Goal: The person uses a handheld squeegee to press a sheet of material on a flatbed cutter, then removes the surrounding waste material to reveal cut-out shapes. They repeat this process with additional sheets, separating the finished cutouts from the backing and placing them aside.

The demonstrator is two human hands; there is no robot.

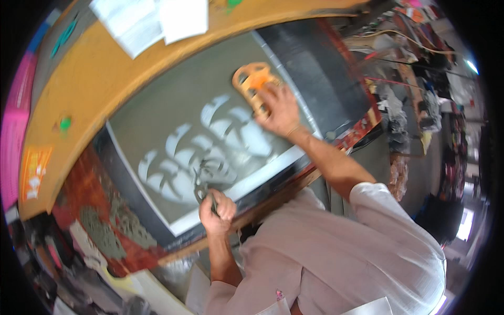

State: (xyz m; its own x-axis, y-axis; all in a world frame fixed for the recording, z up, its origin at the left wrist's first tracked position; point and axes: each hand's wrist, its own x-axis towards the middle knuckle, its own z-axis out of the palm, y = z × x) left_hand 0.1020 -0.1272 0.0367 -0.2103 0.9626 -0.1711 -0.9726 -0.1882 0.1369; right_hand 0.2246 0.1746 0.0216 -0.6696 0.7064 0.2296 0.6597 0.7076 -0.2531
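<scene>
On the work surface lies a grey-green sheet point(177, 94) with rows of curved cut-outs point(222, 128) that show white beneath. My right hand point(281, 110) is spread over an orange openwork cutting die point(254, 84), which rests near the sheet's far right part; fingers and thumb hold its near side. At the sheet's near edge, my left hand point(218, 210) is closed around a dark, thin-looking object, blurred, perhaps a hand tool or cut pieces. Just beyond it are grey patterned pieces point(220, 169) over the cut-outs.
A yellow-orange machine beam point(98, 65) curves along the far side, with white papers point(151, 21) on it. Grey-green cut pieces point(102, 232) lie on the red-brown board point(75, 189) at left. The black board point(315, 67) extends right of the sheet. Clutter point(393, 102) stands beyond.
</scene>
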